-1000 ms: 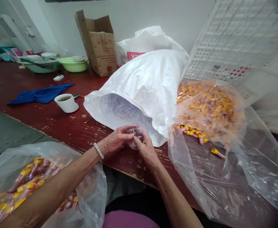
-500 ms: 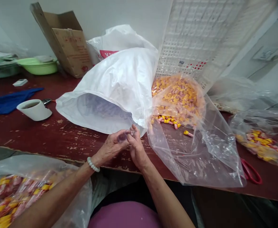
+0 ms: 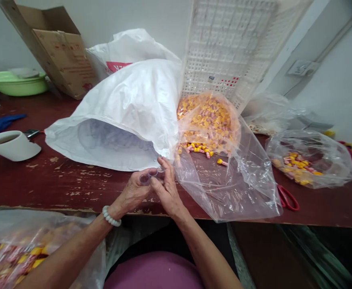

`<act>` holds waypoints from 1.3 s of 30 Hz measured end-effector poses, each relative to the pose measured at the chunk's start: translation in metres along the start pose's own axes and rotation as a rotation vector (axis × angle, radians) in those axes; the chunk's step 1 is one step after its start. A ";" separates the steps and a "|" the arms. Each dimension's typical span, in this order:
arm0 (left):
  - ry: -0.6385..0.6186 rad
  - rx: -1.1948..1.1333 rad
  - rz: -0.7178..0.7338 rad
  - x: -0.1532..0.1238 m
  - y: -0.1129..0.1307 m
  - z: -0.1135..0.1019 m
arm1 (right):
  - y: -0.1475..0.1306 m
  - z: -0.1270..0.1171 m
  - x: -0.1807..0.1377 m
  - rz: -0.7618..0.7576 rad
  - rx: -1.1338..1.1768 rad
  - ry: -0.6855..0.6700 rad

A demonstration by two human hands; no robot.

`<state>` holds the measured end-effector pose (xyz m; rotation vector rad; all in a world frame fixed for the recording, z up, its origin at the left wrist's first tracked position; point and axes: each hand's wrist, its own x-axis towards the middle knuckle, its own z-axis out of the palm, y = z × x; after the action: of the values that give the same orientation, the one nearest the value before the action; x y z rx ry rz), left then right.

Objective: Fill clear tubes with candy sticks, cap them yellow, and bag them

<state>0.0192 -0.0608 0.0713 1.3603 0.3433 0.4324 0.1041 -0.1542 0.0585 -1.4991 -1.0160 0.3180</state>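
Observation:
My left hand [image 3: 133,190], with a pale bead bracelet on its wrist, is closed around small clear plastic tubes [image 3: 145,179] whose round open ends face up. Against it, my right hand [image 3: 169,190] grips the same group, its thumb pressed on the tubes and its fingers behind them. How far the tubes reach down is hidden by the palms. Just beyond the hands lies a large white sack [image 3: 133,96], its mouth gaping toward me, with clear pieces inside.
Yellow-capped pink pieces fill a clear bag [image 3: 212,116] beside the sack; a few lie loose. Another such bag [image 3: 299,164], red-handled scissors [image 3: 288,198] and a white crate [image 3: 224,52] are rightward. Leftward are a cup [image 3: 16,148], a carton [image 3: 61,60] and a low bag [image 3: 16,257].
The view has turned to the right, so things appear shifted left. Both hands stay together in front of the sack, and more of the tubes' round ends show between the fingers.

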 end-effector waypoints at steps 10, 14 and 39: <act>0.016 -0.332 -0.355 -0.003 0.003 0.002 | -0.011 -0.023 -0.010 -0.381 -0.383 0.215; -0.052 -0.600 -0.502 -0.003 0.004 -0.004 | -0.016 -0.022 -0.022 -0.518 -0.418 0.085; 0.077 -0.027 -0.295 0.001 0.000 0.006 | 0.089 -0.210 0.053 0.244 -0.972 0.211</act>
<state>0.0228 -0.0654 0.0721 1.2450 0.5907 0.2430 0.3197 -0.2444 0.0438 -2.4775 -0.8416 -0.2148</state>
